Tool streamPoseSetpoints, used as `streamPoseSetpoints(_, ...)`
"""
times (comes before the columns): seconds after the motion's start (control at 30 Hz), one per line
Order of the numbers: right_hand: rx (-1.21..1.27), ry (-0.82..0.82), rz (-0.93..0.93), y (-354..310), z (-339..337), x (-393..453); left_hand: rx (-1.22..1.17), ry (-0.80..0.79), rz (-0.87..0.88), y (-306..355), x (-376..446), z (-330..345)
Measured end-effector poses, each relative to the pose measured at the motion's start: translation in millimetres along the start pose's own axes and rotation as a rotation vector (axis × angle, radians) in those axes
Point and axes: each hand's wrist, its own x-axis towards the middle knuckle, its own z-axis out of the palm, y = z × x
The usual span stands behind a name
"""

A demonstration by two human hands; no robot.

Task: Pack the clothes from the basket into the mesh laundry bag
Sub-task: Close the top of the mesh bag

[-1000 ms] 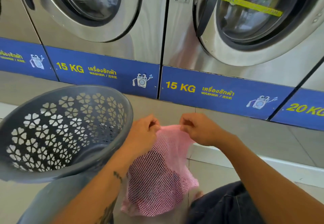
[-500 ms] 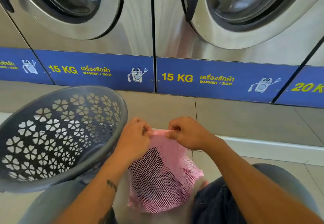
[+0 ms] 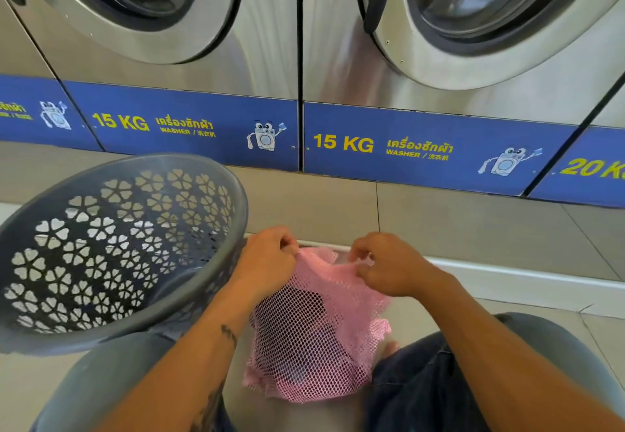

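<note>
A pink mesh laundry bag [image 3: 314, 340] hangs between my knees, with dark clothes showing through its netting. My left hand [image 3: 267, 259] pinches the bag's top edge on the left. My right hand [image 3: 389, 266] pinches the same edge on the right, and the rim is gathered between both hands. A grey plastic basket [image 3: 189, 310] with flower-shaped holes lies tilted at the left, its mouth facing me, and I see no clothes in its visible inside.
Steel front-loading washers [image 3: 270, 42] with blue 15 KG panels [image 3: 189, 123] stand ahead behind a tiled step [image 3: 473, 228]. My knees frame the bag at the bottom. A dark garment [image 3: 416, 391] lies over my right leg.
The view tilted down and the washers shifted up in frame. My hands stayed on the bag's top edge, moved slightly apart, and the bag sits a little lower.
</note>
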Motion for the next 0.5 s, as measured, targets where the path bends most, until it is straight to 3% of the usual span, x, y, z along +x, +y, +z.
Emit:
streamPoseSetpoints(0.23,0.354,0.03,-0.093,-42.1,35.4,6.3,-0.02,0.003,0.069,-2.3,-4.3,7.0)
streamPoseSetpoints(0.37,0.372,0.06,-0.044,-41.7,35.6,10.5,0.006,0.004,0.057,-4.9,-3.3,6.7)
streamPoseSetpoints(0.5,0.179,0.001,-0.053,-26.6,20.9,13.7,0.041,0.004,0.032,-4.1,-0.4,8.7)
